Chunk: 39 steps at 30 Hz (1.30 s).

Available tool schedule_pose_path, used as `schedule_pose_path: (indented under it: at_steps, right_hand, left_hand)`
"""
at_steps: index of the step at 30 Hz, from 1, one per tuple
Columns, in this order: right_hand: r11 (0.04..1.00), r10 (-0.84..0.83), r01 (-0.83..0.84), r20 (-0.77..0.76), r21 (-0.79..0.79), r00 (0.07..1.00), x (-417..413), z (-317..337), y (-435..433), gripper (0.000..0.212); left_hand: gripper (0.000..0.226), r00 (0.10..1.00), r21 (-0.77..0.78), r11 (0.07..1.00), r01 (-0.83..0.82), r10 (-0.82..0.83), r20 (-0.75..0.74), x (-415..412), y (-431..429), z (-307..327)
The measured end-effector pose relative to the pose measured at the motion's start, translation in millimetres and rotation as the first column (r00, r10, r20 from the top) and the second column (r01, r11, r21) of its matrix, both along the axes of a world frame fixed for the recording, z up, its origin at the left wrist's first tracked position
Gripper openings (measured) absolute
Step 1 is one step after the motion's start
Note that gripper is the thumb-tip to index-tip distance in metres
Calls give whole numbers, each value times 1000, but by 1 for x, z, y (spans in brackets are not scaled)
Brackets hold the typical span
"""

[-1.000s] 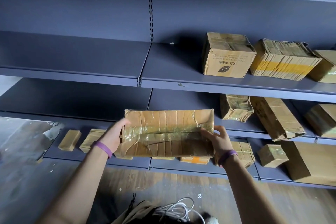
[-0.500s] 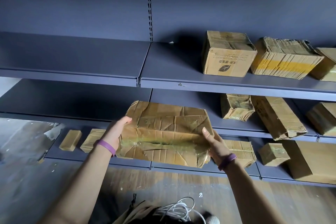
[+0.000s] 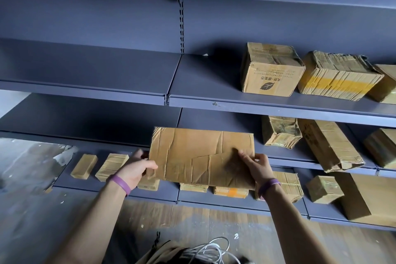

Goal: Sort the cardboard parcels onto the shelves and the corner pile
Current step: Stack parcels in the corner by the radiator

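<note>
On your left wrist, next to your left hand (image 3: 137,170), you wear a purple band (image 3: 120,183). It looks smooth and plain. Your right hand (image 3: 257,167) has a second purple band (image 3: 269,185) at its wrist, just the same. Your left arm (image 3: 92,221) and right arm (image 3: 293,225) are bare all the way to the picture's edge.

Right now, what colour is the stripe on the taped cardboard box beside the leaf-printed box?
Yellow stripe, shown in the head view.
</note>
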State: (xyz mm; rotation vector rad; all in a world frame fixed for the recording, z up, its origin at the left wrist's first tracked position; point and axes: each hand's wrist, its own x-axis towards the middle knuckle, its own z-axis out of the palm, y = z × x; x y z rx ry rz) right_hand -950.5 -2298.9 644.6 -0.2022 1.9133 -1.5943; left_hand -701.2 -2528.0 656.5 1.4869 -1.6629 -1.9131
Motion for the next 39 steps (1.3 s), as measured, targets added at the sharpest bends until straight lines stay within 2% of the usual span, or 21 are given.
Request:
schedule_pose_path:
  at_steps: [3,6,7,9,12,15,18,22,25,27,30,33,35,39]
  right_hand:
    - [1000,9,-9,1,-15,1000,-2,-4,1,64]
    - [995,65,-65,-6,-69,998,-5,-4,6,46]
    - [992,91,-91,0,-93,996,-6,-6,8,45]
    - [984,129,-126,18,-124,991,-5,-9,10,45]
    - [980,159,-156,15,-127,987,-5,-13,12,59]
    - [973,177,-173,16,-150,984,-4,-16,13,77]
    - [970,203,-201,-2,-138,979,-3,-18,13,79]
    - [947,247,-227,63,-226,967,-1,-23,13,90]
    - [954,164,-112,171,-277,972,-1,-25,17,87]
    - [959,158,-94,230,-266,960,-2,-27,17,83]
    - [978,77,-30,218,-208,973,1,-27,14,86]
    - [983,-42,69,162,-171,986,4,-28,12,97]
    - [986,-53,69,105,-154,993,6,-25,11,87]
    - [984,-20,32,70,-176,997,9,-15,13,63]
  left_hand:
    - [54,997,-41,998,47,-44,59,4,-1,-3]
    - [78,1000,30,1000,8,-8,-7,3,-2,-5]
    - [77,999,74,997,-21,24,-42,1,0,-1]
    - [60,990,140,987,-84,99,-98,-6,3,7]
    - [60,974,159,969,-187,204,-97,-17,1,10]
    - [48,976,134,976,-173,188,-108,-18,0,13]
    - [31,982,91,986,-141,151,-115,-16,0,10]
    - [28,974,78,982,-170,179,-141,-11,-2,2]
    - [31,971,93,980,-176,189,-149,-7,-5,-4]
    - [35,970,120,979,-167,185,-160,-5,-6,-7]
    - [27,972,121,983,-137,157,-174,-2,-5,-10]
    - [34,975,105,990,-97,116,-188,-2,-6,-10]
    - [28,967,108,988,-106,128,-222,-5,-3,-9]
    - [34,958,124,986,-114,142,-250,-14,2,-13]
